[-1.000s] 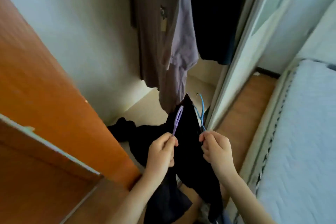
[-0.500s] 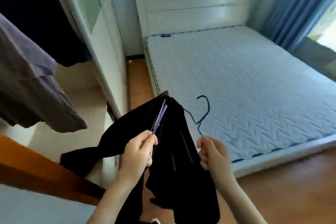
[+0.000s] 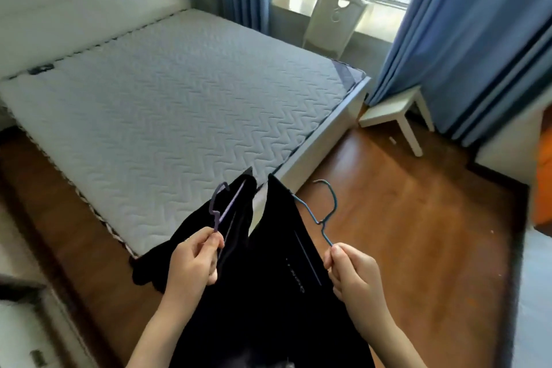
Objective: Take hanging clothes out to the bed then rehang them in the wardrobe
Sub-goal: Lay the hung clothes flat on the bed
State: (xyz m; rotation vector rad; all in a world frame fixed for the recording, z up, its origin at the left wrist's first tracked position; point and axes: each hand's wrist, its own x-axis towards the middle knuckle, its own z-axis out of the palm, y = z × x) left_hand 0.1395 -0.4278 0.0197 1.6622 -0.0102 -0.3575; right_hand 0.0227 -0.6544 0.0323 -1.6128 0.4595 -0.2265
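My left hand (image 3: 191, 263) pinches a purple wire hanger (image 3: 222, 207) that carries a black garment (image 3: 191, 236). My right hand (image 3: 354, 270) grips a blue wire hanger (image 3: 324, 212) bearing a second black garment (image 3: 280, 278) with a small white print. Both garments hang in front of me, just off the near corner of the bed (image 3: 167, 104), whose bare white quilted mattress fills the middle of the view. The wardrobe is out of sight.
A white chair (image 3: 336, 21) stands by the window behind the bed. A small white stool (image 3: 397, 113) sits off the bed's far corner beside blue curtains (image 3: 466, 48). Wooden floor (image 3: 403, 218) runs along the bed's right side. A white cabinet edge (image 3: 27, 334) is at lower left.
The view has swung right, from the wardrobe interior to the bed and window. Both hands kept their hangers, and the two garments now hang apart at the bed's corner.
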